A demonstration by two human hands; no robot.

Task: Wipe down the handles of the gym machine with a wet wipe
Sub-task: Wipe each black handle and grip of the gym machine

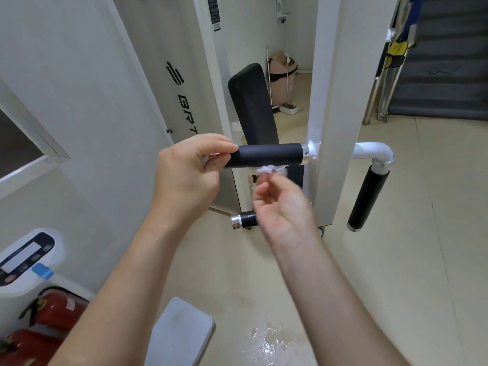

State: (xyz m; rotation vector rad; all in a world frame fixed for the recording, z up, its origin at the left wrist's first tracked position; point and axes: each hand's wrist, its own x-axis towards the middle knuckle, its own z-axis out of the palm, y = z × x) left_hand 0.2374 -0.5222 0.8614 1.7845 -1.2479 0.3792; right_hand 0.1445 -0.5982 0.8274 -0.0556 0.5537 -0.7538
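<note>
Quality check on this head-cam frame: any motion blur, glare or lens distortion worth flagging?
Head view: the right hand and the wet wipe it pinches are motion-blurred, while the left hand gripping the horizontal handle is sharp. Head view: glare on the wet floor patch and a bright highlight on the white post. Head view: the wide-angle lens bows straight edges toward the borders.

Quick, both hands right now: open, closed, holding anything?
Left hand: holds the end of the horizontal handle.
Right hand: pinches the wet wipe below that handle.
</note>
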